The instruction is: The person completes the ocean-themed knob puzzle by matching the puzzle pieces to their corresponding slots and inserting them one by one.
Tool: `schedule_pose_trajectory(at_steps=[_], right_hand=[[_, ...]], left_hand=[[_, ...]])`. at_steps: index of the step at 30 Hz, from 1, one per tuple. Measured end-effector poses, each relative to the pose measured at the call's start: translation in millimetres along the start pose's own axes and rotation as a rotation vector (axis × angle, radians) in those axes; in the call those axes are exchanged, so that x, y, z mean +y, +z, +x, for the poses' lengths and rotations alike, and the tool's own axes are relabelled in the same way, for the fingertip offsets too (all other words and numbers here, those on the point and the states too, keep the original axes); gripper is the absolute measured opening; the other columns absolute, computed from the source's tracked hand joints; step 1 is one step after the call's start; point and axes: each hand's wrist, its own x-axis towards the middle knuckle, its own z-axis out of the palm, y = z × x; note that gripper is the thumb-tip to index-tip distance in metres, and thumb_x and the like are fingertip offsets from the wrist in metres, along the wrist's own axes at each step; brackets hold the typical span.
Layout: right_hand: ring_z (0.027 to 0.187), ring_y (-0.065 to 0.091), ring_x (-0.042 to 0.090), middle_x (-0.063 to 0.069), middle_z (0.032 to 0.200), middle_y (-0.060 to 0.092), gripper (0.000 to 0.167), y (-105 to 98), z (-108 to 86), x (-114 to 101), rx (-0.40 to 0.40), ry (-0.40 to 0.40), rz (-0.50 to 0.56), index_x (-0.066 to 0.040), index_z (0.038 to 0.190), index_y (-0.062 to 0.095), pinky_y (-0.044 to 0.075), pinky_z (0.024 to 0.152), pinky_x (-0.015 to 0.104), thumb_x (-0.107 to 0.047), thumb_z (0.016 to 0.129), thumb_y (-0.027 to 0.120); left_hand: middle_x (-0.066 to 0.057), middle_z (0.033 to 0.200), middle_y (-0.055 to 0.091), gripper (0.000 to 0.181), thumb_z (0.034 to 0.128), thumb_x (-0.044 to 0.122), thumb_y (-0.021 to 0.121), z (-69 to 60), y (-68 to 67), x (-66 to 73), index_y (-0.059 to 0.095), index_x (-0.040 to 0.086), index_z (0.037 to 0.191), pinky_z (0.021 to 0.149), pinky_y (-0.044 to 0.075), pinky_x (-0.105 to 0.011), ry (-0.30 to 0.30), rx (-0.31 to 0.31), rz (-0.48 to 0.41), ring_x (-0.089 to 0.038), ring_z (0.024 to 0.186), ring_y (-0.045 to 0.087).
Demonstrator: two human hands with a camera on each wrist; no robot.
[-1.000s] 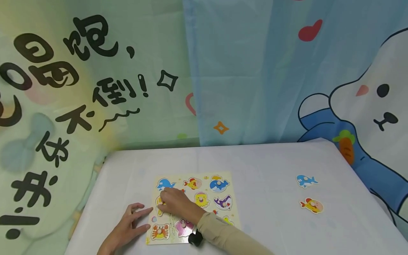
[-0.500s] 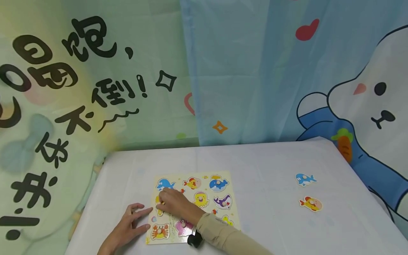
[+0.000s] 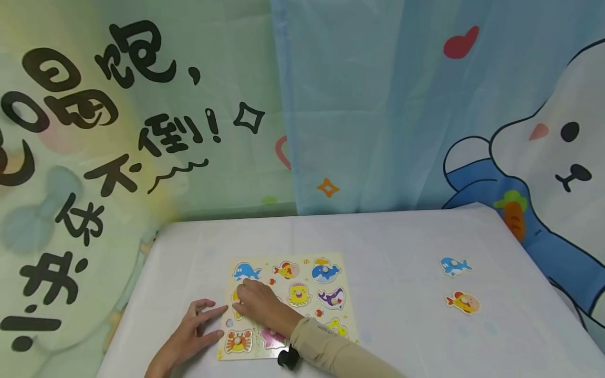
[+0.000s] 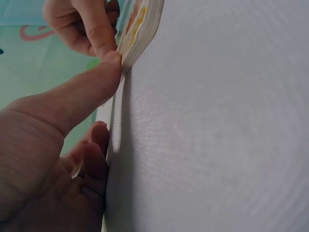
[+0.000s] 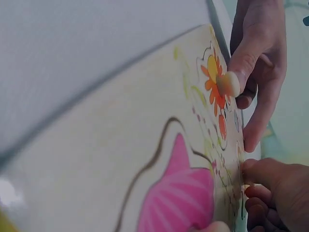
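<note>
A pale yellow knobbed puzzle board [image 3: 257, 355] with sea-animal pieces lies on the white table. My left hand [image 3: 188, 335] rests at its left edge, thumb and fingertips touching the side, fingers mostly straight. Over the left middle of the board, my right hand [image 3: 262, 303] has its fingers curled and pinches a yellow puzzle piece [image 3: 235, 297]; the fingers cover most of it, and its knob is hidden. Just below are an orange crab piece [image 3: 238, 341] and a pink piece [image 3: 271, 338], the latter partly behind the right forearm.
To the right on the table lie a loose blue whale piece [image 3: 455, 266] and a red-and-yellow fish piece [image 3: 463, 303]. A black wrist camera [image 3: 289, 359] hangs under the right sleeve. Printed curtains [image 3: 359, 131] stand behind the table.
</note>
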Motion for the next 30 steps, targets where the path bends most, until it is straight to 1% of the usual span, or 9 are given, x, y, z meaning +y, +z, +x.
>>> schedule_pose_trajectory(at_steps=[4, 8, 15, 18, 22, 24, 26, 28, 30], right_hand=[[0.062, 0.035, 0.005, -0.005, 0.073, 0.048, 0.018, -4, -2.2, 1, -0.031, 0.019, 0.072, -0.014, 0.078, 0.060, 0.029, 0.056, 0.015, -0.027, 0.089, 0.066], [0.063, 0.036, 0.004, -0.005, 0.076, 0.048, 0.013, -7, -4.6, 2, -0.062, 0.043, 0.147, -0.013, 0.081, 0.062, 0.031, 0.058, 0.014, -0.024, 0.086, 0.067], [0.068, 0.042, 0.003, -0.005, 0.082, 0.053, 0.013, -10, -8.2, 2, -0.113, 0.092, 0.213, -0.012, 0.090, 0.065, 0.037, 0.064, 0.013, -0.023, 0.086, 0.070], [0.068, 0.041, 0.002, -0.005, 0.080, 0.053, 0.013, -14, -10.4, 3, -0.124, 0.079, 0.261, -0.009, 0.091, 0.066, 0.036, 0.064, 0.013, -0.020, 0.086, 0.069], [0.067, 0.038, 0.002, -0.005, 0.072, 0.046, 0.010, -26, -18.3, 9, -0.118, 0.056, 0.360, -0.005, 0.086, 0.065, 0.034, 0.064, 0.013, -0.014, 0.087, 0.067], [0.067, 0.037, 0.001, -0.007, 0.069, 0.044, 0.010, -33, -28.3, 15, -0.108, 0.066, 0.408, -0.003, 0.090, 0.067, 0.035, 0.065, 0.013, -0.013, 0.087, 0.067], [0.067, 0.037, -0.002, -0.010, 0.070, 0.043, 0.014, -41, -45.0, 23, -0.102, 0.103, 0.472, -0.003, 0.098, 0.069, 0.036, 0.067, 0.013, -0.013, 0.087, 0.066], [0.067, 0.038, -0.003, -0.009, 0.070, 0.046, 0.019, -48, -67.0, 35, -0.076, 0.120, 0.535, -0.001, 0.102, 0.070, 0.039, 0.067, 0.014, -0.011, 0.087, 0.065], [0.068, 0.039, -0.005, -0.010, 0.072, 0.048, 0.024, -56, -94.4, 50, -0.055, 0.164, 0.602, 0.000, 0.108, 0.070, 0.042, 0.068, 0.015, -0.010, 0.087, 0.066]], left_hand=[[-0.010, 0.138, 0.037, 0.053, 0.0817, 0.036, 0.076, 1.7, -0.5, 0.9, 0.062, 0.023, 0.131, 0.078, 0.037, -0.019, -0.007, -0.009, 0.013, -0.020, 0.108, 0.042], [-0.010, 0.138, 0.037, 0.053, 0.0820, 0.037, 0.075, 1.7, -1.3, 0.7, 0.062, 0.023, 0.131, 0.085, 0.038, -0.020, -0.014, -0.019, 0.032, -0.020, 0.112, 0.042], [-0.011, 0.139, 0.037, 0.053, 0.0831, 0.037, 0.074, 2.8, -1.2, 1.1, 0.061, 0.023, 0.132, 0.085, 0.037, -0.021, 0.000, -0.029, 0.040, -0.021, 0.111, 0.041], [-0.012, 0.139, 0.037, 0.053, 0.0832, 0.037, 0.074, 0.2, -1.0, 1.1, 0.061, 0.022, 0.132, 0.088, 0.038, -0.023, -0.004, -0.027, 0.053, -0.022, 0.114, 0.042], [-0.011, 0.140, 0.036, 0.054, 0.0822, 0.038, 0.075, -3.4, -2.3, 1.2, 0.061, 0.023, 0.133, 0.085, 0.037, -0.021, -0.042, -0.019, 0.061, -0.022, 0.114, 0.042], [-0.011, 0.140, 0.036, 0.055, 0.0822, 0.039, 0.075, -4.8, -3.1, 1.2, 0.060, 0.023, 0.133, 0.082, 0.036, -0.019, -0.050, -0.019, 0.055, -0.022, 0.113, 0.041], [-0.012, 0.140, 0.035, 0.054, 0.0829, 0.036, 0.074, -5.1, -3.6, 1.6, 0.060, 0.021, 0.133, 0.079, 0.034, -0.019, -0.039, -0.028, 0.030, -0.022, 0.110, 0.040], [-0.013, 0.139, 0.035, 0.054, 0.0832, 0.034, 0.074, -4.5, -3.7, 2.7, 0.060, 0.019, 0.133, 0.078, 0.032, -0.018, -0.020, -0.038, 0.007, -0.021, 0.108, 0.039], [-0.013, 0.139, 0.035, 0.053, 0.0835, 0.032, 0.074, -2.3, -3.3, 3.9, 0.060, 0.018, 0.133, 0.077, 0.032, -0.018, 0.005, -0.046, -0.006, -0.021, 0.108, 0.039]])
